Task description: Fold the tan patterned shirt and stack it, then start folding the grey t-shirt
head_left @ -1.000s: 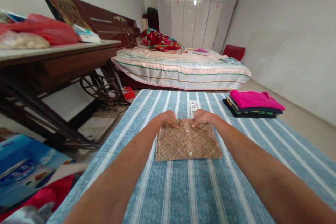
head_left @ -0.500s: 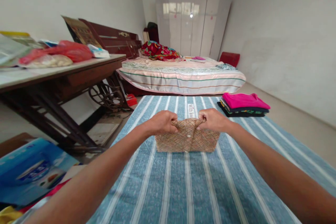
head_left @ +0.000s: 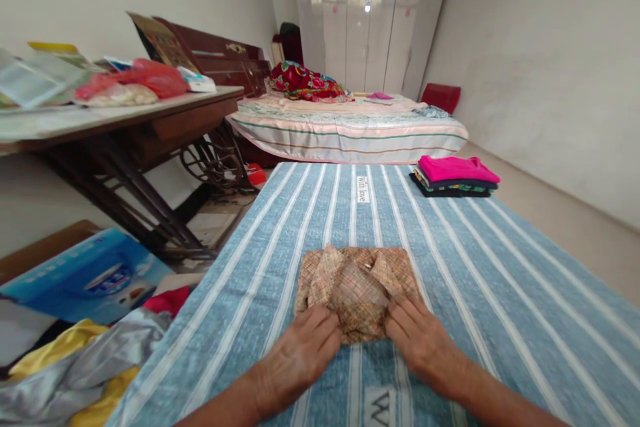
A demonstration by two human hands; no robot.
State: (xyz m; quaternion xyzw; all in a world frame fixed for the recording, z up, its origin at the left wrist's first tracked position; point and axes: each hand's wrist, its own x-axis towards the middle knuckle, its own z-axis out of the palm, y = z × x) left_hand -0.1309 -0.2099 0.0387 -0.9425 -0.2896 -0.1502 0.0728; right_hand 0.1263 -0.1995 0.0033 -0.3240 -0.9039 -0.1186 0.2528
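Note:
A brown checked shirt [head_left: 360,287] lies folded into a compact rectangle on the blue striped cloth [head_left: 260,293], its collar part on top and facing me. At its near left corner, the fingers of my left hand [head_left: 306,345] are closed on the fabric. My right hand [head_left: 425,340] grips the near right corner in the same way, palm down. Both sets of fingertips are partly hidden by the hands and the folds. Beyond the shirt, to the right, sits a stack of folded clothes [head_left: 455,177] with a bright pink piece on top.
On the left stands a sewing-machine table [head_left: 200,107] with red and clear bags on it. Below are a blue box [head_left: 90,273] and loose grey and yellow clothes [head_left: 95,353]. Behind is a bed [head_left: 350,137], with a white wardrobe [head_left: 360,33] past it.
Both hands have come down and toward me with the shirt. Held raised at its top before, it now lies flat with the collar part at the near side. The view tilts lower.

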